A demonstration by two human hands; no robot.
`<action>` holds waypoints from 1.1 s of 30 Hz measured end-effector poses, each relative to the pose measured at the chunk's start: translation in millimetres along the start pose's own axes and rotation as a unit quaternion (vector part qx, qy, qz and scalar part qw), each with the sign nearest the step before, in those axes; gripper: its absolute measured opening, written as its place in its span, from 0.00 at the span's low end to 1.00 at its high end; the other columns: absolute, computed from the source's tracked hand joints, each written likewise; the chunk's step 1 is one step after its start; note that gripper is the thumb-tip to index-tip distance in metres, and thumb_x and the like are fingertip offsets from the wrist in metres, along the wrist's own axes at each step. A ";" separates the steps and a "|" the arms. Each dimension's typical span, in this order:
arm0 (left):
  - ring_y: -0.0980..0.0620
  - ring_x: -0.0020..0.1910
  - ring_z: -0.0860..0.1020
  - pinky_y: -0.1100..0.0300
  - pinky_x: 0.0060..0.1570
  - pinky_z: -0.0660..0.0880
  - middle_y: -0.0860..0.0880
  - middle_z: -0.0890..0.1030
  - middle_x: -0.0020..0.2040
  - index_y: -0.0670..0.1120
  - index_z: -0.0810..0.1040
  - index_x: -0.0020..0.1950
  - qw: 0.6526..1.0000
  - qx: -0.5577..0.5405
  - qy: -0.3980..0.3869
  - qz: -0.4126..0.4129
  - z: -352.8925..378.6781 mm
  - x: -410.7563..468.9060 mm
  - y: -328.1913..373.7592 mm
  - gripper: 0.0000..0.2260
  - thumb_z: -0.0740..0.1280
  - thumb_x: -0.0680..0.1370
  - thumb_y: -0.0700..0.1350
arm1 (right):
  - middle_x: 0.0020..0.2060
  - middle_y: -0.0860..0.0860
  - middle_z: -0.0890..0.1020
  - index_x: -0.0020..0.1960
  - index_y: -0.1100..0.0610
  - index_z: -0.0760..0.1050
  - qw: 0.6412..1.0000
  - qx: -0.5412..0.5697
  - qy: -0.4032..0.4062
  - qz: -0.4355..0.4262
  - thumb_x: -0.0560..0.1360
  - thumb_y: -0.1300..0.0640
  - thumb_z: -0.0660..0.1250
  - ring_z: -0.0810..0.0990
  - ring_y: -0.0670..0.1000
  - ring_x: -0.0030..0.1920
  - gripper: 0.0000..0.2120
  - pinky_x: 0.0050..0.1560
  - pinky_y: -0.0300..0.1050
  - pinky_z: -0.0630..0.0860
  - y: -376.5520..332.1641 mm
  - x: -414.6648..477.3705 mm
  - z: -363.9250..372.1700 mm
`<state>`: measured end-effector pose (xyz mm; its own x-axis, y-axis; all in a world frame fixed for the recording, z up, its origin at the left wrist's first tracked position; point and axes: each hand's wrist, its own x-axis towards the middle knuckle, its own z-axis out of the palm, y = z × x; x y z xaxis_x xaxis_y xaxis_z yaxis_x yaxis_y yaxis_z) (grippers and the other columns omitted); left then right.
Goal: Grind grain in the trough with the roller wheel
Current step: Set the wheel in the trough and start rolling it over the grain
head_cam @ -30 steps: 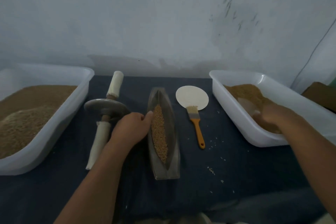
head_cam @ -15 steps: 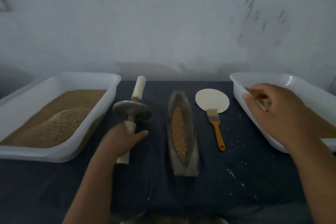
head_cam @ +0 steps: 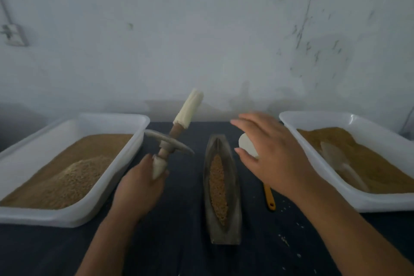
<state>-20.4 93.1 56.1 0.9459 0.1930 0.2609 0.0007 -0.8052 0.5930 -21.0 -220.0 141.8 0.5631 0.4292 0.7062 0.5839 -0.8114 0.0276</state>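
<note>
A narrow boat-shaped stone trough (head_cam: 233, 215) lies lengthwise on the dark cloth, with a strip of grain (head_cam: 218, 188) in its groove. Left of it, my left hand (head_cam: 140, 186) grips the near white handle of the roller wheel (head_cam: 169, 144), a grey disc on an axle. The wheel is lifted off the cloth and tilted, its far handle pointing up and away. My right hand (head_cam: 272, 154) hovers with fingers spread just right of the trough's far end, holding nothing.
A white tub (head_cam: 125, 159) of grain stands at the left. A second white tub (head_cam: 313, 168) at the right holds browner meal and a pale scoop (head_cam: 336, 159). A white disc (head_cam: 246, 147) and an orange-handled brush (head_cam: 269, 198) lie partly under my right hand. Loose grains dot the cloth.
My left hand has lifted the roller wheel off the cloth and tilted it up. My right hand has come out of the right tub and moved left over the disc.
</note>
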 end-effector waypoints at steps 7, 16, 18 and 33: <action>0.56 0.41 0.78 0.51 0.42 0.75 0.57 0.78 0.41 0.58 0.69 0.48 0.945 0.116 -0.142 0.272 -51.9 16.3 51.1 0.09 0.70 0.80 0.53 | 0.61 0.57 0.83 0.66 0.56 0.79 0.975 -0.151 -0.151 -0.059 0.71 0.57 0.74 0.75 0.61 0.71 0.22 0.75 0.52 0.65 13.2 41.8 7.2; 0.56 0.38 0.75 0.54 0.37 0.72 0.58 0.75 0.41 0.59 0.66 0.48 0.899 0.218 -0.147 0.349 1.8 23.5 48.0 0.08 0.67 0.78 0.54 | 0.36 0.46 0.75 0.41 0.46 0.69 0.938 -0.092 -0.329 0.059 0.76 0.47 0.68 0.77 0.51 0.38 0.09 0.31 0.44 0.61 30.2 -26.3 44.8; 0.55 0.38 0.75 0.56 0.35 0.68 0.58 0.74 0.41 0.58 0.66 0.48 0.902 0.221 -0.155 0.337 17.8 23.2 41.1 0.09 0.67 0.77 0.52 | 0.36 0.47 0.75 0.41 0.47 0.69 0.938 -0.090 -0.328 0.070 0.77 0.47 0.67 0.76 0.51 0.38 0.09 0.31 0.45 0.60 30.6 -34.5 54.2; 0.55 0.32 0.71 0.56 0.33 0.66 0.56 0.72 0.36 0.55 0.66 0.38 0.903 0.333 -0.119 0.244 30.9 29.3 38.2 0.14 0.66 0.77 0.60 | 0.35 0.44 0.72 0.46 0.44 0.72 0.935 -0.129 -0.317 0.095 0.73 0.42 0.69 0.73 0.50 0.36 0.09 0.31 0.44 0.60 38.7 -42.3 63.4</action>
<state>17.4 50.7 62.8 0.9295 -0.3373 0.1492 -0.3144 -0.9361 -0.1577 14.9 -244.4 68.1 0.9232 0.3508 0.1567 0.3244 -0.9303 0.1713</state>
